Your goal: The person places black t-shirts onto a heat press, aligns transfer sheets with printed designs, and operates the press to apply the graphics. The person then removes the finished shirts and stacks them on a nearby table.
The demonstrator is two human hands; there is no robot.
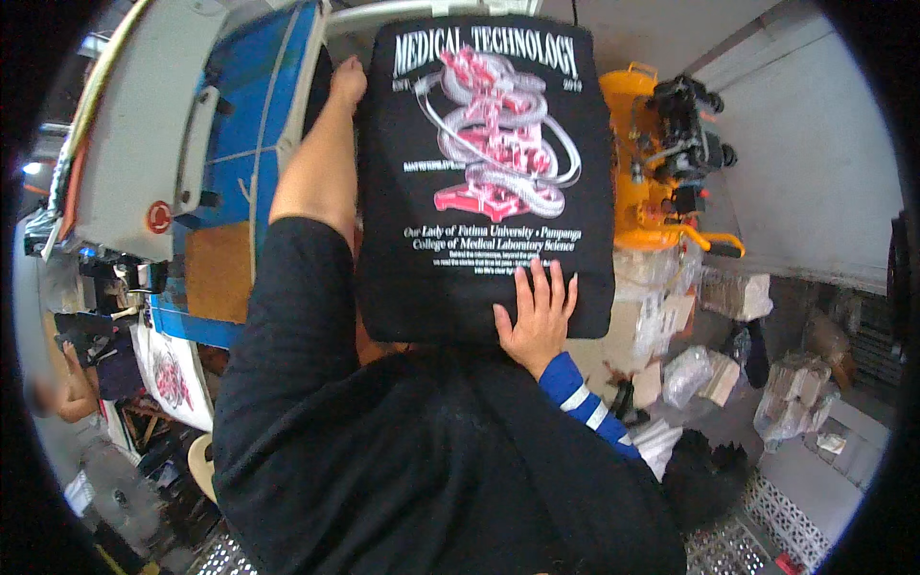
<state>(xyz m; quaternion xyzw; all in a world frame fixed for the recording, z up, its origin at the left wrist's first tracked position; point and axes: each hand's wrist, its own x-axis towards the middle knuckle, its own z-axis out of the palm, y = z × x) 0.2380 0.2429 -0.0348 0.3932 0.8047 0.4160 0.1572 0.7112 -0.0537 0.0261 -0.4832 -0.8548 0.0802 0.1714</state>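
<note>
A black garment (479,305) with a pink and white printed design and white lettering lies stretched flat on a rectangular pad in front of me. My right hand (535,311) rests on its lower right part, fingers spread and flat, below a blue sleeve with white stripes. My left hand (348,81) is reached forward beside the garment's upper left edge, its fingers curled down on something I cannot make out. My bare left forearm runs along the pad's left side.
Left stands grey and blue machinery (129,144); below it hangs a white printed fabric (153,350), near a co-worker's arm (77,393) and a fan (120,498). Right of the pad are an orange compressor (632,182), wrapped bundles (738,292) and cardboard (623,326) on the floor.
</note>
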